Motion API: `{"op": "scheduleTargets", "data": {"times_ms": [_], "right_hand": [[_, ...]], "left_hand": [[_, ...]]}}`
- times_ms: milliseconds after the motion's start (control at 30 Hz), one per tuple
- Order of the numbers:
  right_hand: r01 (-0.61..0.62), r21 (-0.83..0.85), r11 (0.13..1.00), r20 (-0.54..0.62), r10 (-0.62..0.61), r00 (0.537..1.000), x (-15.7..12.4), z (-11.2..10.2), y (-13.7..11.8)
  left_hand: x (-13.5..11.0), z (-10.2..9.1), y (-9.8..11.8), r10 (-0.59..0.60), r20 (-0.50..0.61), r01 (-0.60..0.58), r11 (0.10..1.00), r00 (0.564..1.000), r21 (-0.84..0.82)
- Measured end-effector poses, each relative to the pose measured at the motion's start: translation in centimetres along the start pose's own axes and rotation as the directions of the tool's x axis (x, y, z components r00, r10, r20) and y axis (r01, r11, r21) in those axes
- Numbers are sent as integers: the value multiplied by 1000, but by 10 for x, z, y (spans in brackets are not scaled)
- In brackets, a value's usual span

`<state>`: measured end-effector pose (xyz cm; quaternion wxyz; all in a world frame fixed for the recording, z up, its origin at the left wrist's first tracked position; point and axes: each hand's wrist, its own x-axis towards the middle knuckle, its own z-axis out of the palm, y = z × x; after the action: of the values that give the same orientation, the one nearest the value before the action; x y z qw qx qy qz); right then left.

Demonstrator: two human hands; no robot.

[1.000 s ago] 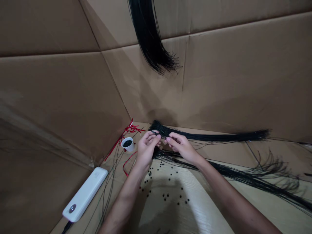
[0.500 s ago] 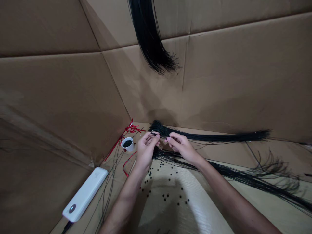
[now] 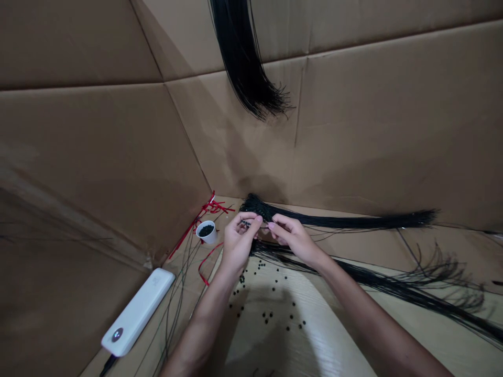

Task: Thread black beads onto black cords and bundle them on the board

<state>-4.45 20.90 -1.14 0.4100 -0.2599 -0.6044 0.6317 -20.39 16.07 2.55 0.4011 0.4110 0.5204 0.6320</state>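
My left hand (image 3: 238, 245) is closed in a pinch, with a short row of small dark beads (image 3: 245, 223) lying across its fingers. The beads look strung, though the thread inside them is hidden. Close beside it, my right hand (image 3: 294, 236) pinches with thumb and forefinger what seems to be a thin dark cord, its end too fine to make out. Behind the hands lies a bundle of black cords (image 3: 334, 218); a second black bundle (image 3: 353, 276) passes below my right hand. Left of the hands stands a small white cup (image 3: 207, 238) of black beads.
Loose black beads (image 3: 268, 315) are scattered over the pale board (image 3: 330, 335). Red ribbon (image 3: 212, 206) lies in the corner. A white power bank (image 3: 138, 313) with a cable rests at the left. Another black bundle (image 3: 243, 57) hangs before the cardboard wall (image 3: 373, 115).
My left thumb has come over the beads, closing toward my right fingertips, so the hands are slightly nearer each other. The bundles, cup and loose beads stay in place.
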Motion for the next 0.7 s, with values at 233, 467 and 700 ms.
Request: {"op": "scheduleTargets", "data": {"times_ms": [233, 467, 700], "right_hand": [[-11, 24, 1000, 20, 11, 1000, -1, 2, -5], [-34, 44, 998, 26, 33, 999, -1, 4, -8], [-34, 61, 998, 27, 32, 999, -2, 5, -7]], "left_hand": [[4, 1, -10, -76, -38, 71, 990, 996, -119], [2, 2, -4, -88, 16, 90, 977, 996, -194], [1, 1, -6, -86, 12, 86, 973, 996, -214]]}}
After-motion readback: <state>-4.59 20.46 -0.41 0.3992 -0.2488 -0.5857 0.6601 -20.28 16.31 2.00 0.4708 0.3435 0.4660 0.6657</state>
